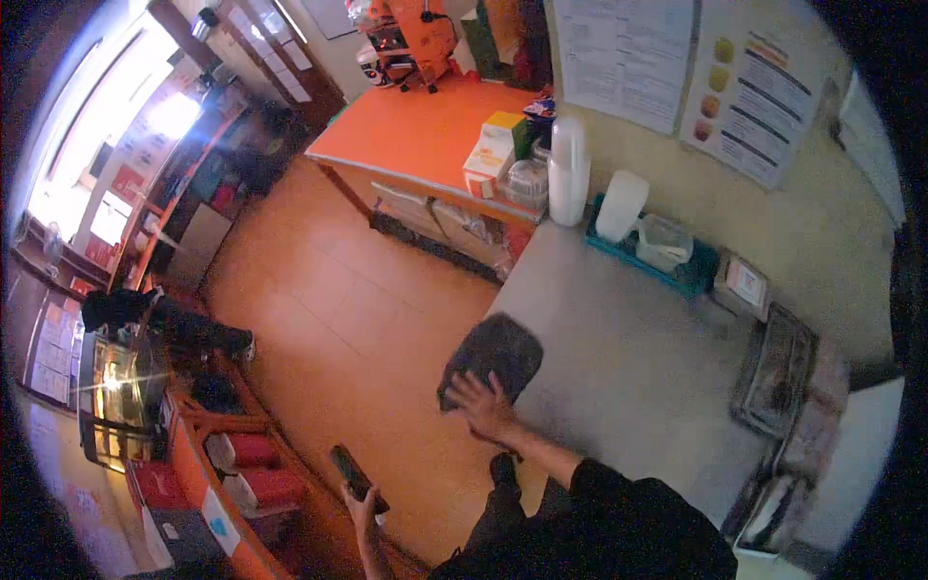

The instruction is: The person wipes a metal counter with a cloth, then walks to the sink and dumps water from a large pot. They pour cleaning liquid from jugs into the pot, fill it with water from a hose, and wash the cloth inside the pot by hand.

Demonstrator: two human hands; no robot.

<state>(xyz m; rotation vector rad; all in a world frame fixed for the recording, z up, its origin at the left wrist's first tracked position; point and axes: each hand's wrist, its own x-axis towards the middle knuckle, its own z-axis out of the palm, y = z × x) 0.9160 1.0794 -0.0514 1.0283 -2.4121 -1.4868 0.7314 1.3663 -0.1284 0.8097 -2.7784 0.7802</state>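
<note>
My right hand [485, 404] is spread flat, fingers apart, over the lower end of a dark, soft-looking pouch [507, 350]. The pouch lies at the left edge of the steel table [599, 338], and part of it is hidden under my fingers. Lower and to the left, my left hand [363, 505] is closed around the near end of a dark phone [350, 467]. The phone is held out over the tiled floor, with its long body pointing up and left.
A teal tray [648, 261] with plastic containers stands against the wall, beside stacked white cups [568, 174]. Dark trays [773, 372] line the right side. Ahead is an orange counter [416, 135] with boxes. Shelves with red containers [256, 469] stand left of the floor [329, 319].
</note>
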